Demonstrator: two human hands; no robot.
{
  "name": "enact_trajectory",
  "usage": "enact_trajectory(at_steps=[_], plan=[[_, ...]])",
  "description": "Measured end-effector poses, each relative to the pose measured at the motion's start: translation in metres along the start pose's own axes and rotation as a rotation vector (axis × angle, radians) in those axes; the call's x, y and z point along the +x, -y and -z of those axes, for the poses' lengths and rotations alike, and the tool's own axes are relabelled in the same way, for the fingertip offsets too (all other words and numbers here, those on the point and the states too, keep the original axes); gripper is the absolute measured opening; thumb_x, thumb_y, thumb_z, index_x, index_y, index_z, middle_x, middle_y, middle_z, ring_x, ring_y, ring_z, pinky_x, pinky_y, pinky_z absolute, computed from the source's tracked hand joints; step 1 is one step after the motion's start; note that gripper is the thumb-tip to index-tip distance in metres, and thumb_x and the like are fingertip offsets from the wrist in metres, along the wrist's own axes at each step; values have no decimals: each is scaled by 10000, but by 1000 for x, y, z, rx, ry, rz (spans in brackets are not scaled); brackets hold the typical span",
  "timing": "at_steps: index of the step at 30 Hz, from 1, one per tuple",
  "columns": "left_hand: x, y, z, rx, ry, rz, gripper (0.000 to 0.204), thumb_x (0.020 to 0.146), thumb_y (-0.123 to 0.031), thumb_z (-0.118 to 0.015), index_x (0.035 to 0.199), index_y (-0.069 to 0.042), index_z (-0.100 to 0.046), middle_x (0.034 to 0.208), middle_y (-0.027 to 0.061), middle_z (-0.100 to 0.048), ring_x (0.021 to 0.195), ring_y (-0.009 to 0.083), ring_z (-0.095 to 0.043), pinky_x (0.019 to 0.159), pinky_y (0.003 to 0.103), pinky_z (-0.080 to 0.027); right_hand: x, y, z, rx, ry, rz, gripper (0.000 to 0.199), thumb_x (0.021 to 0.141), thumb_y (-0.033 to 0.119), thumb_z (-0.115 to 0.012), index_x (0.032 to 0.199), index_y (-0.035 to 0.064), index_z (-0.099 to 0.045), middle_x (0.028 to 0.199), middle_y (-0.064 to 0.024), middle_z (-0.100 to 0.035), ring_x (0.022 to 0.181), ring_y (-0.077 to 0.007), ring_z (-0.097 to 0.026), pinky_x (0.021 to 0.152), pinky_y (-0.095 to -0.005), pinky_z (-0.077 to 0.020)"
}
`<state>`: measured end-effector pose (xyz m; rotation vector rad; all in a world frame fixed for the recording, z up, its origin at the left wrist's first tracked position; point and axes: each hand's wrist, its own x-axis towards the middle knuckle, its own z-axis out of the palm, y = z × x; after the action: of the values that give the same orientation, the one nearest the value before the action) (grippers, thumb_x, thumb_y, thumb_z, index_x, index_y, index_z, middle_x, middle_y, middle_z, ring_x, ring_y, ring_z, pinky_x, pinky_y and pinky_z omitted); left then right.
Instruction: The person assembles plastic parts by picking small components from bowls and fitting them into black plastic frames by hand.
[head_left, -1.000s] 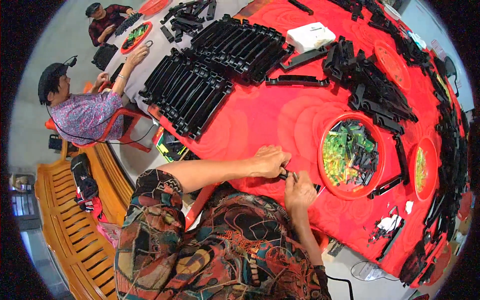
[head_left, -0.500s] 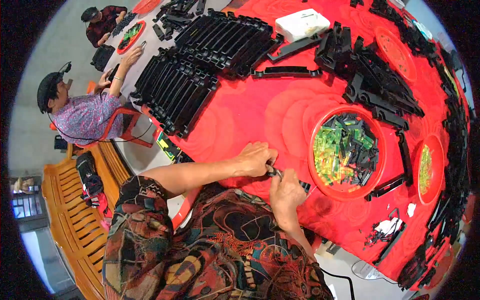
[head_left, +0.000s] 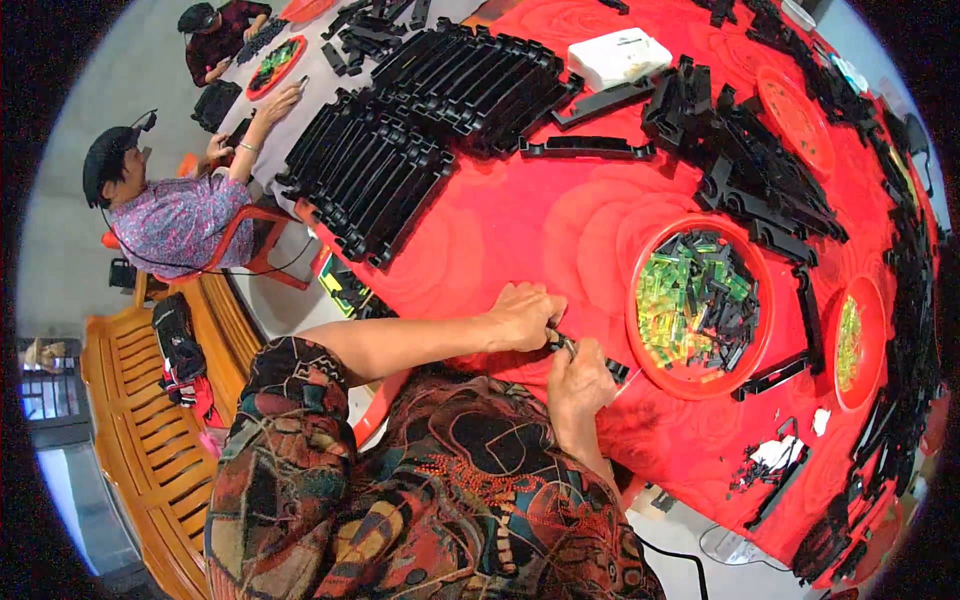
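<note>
Beside red bowl (head_left: 640, 345): both hands (head_left: 555, 345) w/ black strip (head_left: 590, 355).

L hand (head_left: 525, 315) & R hand (head_left: 578, 380) fists curled, knuckles up, nearly touching.

Both hands (head_left: 555, 345) meet at the table (head_left: 560, 220) edge; a bowl (head_left: 700, 305) sits right; stacked strips (head_left: 400, 150) lie beyond.

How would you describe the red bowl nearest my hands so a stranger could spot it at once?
Start at the big table under the red rose-patterned cloth. Just beyond the right hand sits a round red plastic bowl. Unlike the smaller red bowl farther right, it is heaped with mixed green, yellow and black small plastic pieces and is the larger one.
</note>
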<state>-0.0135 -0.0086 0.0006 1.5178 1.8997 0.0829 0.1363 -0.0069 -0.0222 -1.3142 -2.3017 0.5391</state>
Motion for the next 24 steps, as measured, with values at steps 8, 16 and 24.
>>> enact_trajectory(at_steps=[8, 16, 24], plan=[[0, -1, -2, 22, -12, 0, 168, 678, -137, -639, 812, -94, -547, 797, 131, -573, 824, 334, -556, 652, 455, -407, -4, 4, -1, -5, -13, -15, 166, 723, 151, -602, 739, 52, -470, 701, -157, -540, 604, -356, -568, 517, -439, -442], [-2, 10, -6, -19, -60, -86, 210, 687, -183, -689, 796, -84, -539, 770, 106, -554, 810, 312, -537, 659, 425, -411, 6, 9, 10, 13, 74, -155, 218, 784, 229, -561, 730, 27, -500, 719, -190, -572, 642, -382, -579, 563, -477, -447], [-37, 25, -12, 342, -485, -852, 262, 736, -243, -587, 935, -75, -556, 962, 89, -486, 828, 230, -484, 675, 354, -413, 3, 6, 9, 3, 28, -150, 239, 780, 231, -576, 713, 10, -515, 687, -212, -579, 622, -390, -574, 546, -485, -430]])
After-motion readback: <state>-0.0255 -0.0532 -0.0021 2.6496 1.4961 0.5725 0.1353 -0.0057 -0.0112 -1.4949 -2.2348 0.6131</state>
